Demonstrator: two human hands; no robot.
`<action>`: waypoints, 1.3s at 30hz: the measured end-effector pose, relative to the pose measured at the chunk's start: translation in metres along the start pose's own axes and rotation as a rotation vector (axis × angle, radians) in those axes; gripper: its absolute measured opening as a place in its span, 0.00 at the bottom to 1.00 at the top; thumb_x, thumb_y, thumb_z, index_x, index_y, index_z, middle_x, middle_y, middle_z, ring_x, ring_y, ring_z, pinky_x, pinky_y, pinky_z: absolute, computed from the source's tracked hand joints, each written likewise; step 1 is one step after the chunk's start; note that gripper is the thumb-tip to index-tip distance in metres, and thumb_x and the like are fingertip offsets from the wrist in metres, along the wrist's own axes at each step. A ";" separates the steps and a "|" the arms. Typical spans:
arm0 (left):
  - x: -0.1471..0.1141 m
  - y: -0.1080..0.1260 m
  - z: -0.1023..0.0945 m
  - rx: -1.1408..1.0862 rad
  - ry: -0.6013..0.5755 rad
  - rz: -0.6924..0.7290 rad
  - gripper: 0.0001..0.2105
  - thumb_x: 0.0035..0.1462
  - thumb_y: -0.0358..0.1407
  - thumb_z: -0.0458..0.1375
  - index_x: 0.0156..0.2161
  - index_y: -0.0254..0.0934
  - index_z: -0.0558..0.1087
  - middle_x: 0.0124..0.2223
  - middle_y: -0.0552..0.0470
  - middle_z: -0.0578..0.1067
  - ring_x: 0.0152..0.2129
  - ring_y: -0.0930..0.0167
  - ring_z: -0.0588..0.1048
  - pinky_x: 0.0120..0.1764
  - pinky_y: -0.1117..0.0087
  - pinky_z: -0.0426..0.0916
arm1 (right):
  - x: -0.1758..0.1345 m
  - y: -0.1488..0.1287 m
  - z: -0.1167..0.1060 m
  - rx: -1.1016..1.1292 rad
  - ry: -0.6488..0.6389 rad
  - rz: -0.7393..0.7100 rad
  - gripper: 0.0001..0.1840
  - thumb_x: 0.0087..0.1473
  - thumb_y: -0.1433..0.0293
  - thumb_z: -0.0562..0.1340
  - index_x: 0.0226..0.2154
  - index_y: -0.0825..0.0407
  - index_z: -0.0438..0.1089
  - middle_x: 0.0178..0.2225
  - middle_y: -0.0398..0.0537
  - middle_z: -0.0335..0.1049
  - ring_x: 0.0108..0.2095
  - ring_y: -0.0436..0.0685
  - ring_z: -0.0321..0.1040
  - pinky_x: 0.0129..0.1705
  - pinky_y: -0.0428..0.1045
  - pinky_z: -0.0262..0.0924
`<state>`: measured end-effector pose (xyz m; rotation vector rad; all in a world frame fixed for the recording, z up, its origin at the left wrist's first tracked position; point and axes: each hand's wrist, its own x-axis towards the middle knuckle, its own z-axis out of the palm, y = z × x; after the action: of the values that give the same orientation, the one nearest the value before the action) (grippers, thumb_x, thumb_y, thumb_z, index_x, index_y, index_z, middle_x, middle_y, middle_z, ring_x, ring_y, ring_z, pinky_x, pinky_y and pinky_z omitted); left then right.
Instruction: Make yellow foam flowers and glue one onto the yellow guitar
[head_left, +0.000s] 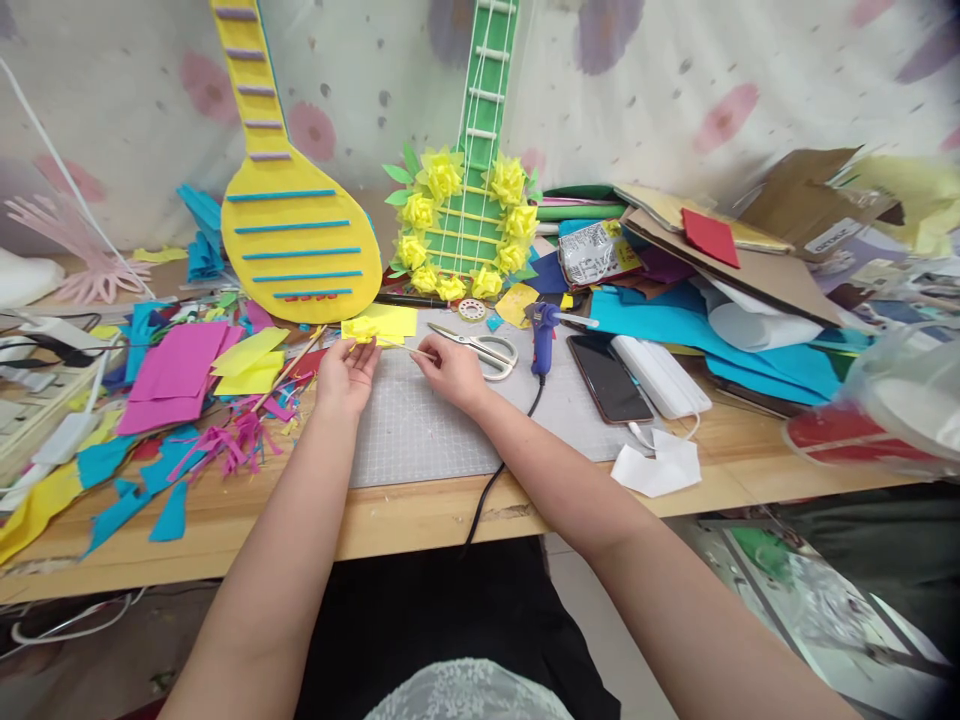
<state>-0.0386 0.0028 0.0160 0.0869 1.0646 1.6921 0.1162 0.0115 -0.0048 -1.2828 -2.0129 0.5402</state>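
Left of the grey cutting mat (420, 430) lie magenta felt sheets (176, 375). Over the mat's far left corner, the left hand (346, 375) pinches a small yellow paper flower (363, 329) on a thin wooden stick (409, 348). The right hand (448, 370) grips the stick's other end between fingertips. Scissors (480, 348) and a blue glue gun (541, 335) lie on the mat, just right of that hand.

Both forearms bare to the elbow, no sleeves in view, no watch, no bracelet, no rings seen on left hand (345, 375) or right hand (454, 372). Nails short, unpainted as far as can tell. Lower down: black garment across lap, w/ pale lace-patterned fabric at bottom edge, centre.
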 end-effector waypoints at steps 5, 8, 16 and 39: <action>0.005 0.015 -0.007 -0.042 -0.010 -0.048 0.04 0.48 0.25 0.51 0.25 0.35 0.62 0.29 0.49 0.72 0.32 0.72 0.77 0.39 0.71 0.73 | 0.005 0.010 -0.001 0.120 0.051 0.102 0.16 0.61 0.61 0.48 0.31 0.50 0.65 0.24 0.41 0.68 0.27 0.51 0.64 0.32 0.45 0.52; 0.007 0.014 -0.009 0.037 -0.088 0.004 0.03 0.46 0.26 0.52 0.28 0.35 0.63 0.30 0.49 0.72 0.32 0.72 0.76 0.40 0.70 0.73 | 0.008 0.016 0.001 0.197 0.059 0.181 0.15 0.60 0.61 0.48 0.30 0.50 0.64 0.23 0.40 0.67 0.26 0.50 0.63 0.32 0.44 0.52; 0.011 -0.004 -0.016 0.587 -0.247 0.754 0.20 0.36 0.23 0.63 0.35 0.40 0.62 0.36 0.53 0.73 0.38 0.71 0.74 0.47 0.68 0.67 | 0.014 0.023 0.000 0.228 0.083 0.341 0.14 0.60 0.61 0.48 0.30 0.49 0.64 0.23 0.40 0.69 0.26 0.51 0.66 0.31 0.45 0.54; 0.010 -0.002 -0.018 0.954 -0.312 0.629 0.22 0.33 0.29 0.67 0.37 0.40 0.66 0.41 0.50 0.71 0.41 0.66 0.71 0.50 0.61 0.63 | 0.014 0.024 -0.004 0.092 0.063 0.362 0.11 0.57 0.62 0.52 0.32 0.50 0.65 0.26 0.44 0.71 0.30 0.54 0.68 0.34 0.47 0.56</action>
<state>-0.0512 0.0006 -0.0001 1.3644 1.6072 1.4538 0.1306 0.0344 -0.0134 -1.5961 -1.6910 0.7411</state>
